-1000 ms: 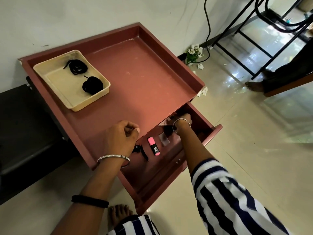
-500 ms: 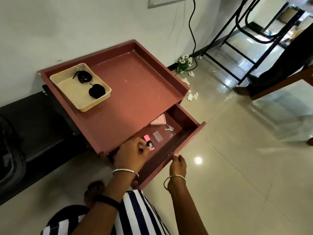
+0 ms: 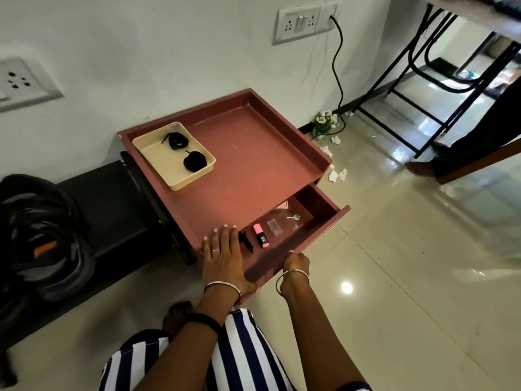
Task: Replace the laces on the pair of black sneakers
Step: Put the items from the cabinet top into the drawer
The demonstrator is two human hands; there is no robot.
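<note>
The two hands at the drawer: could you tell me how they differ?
The left hand lies flat on the rim of the table; the right hand curls over the front of the open drawer. The left hand wears a ring; the right hand shows none. Both wear a silver bangle.

Bright, even daylight. Strongest light from upper right; far floor there washed out, hazy. Glossy floor (image 3: 423,277) mirrors it: pale streaks, plus one round glare spot (image 3: 346,287). Wall (image 3: 169,52) flat white, no hard shadows. Drawer (image 3: 315,241) inside shaded under bench (image 3: 253,165) top, back corner dark. Tray (image 3: 160,156) casts thin soft shadow. Laces (image 3: 194,162) read as black blobs, little detail. Bag (image 3: 42,235) at left underexposed. Centre sharp. Wide-angle bend at edges: socket (image 3: 17,83) skewed. Top right corner smeared.
</note>
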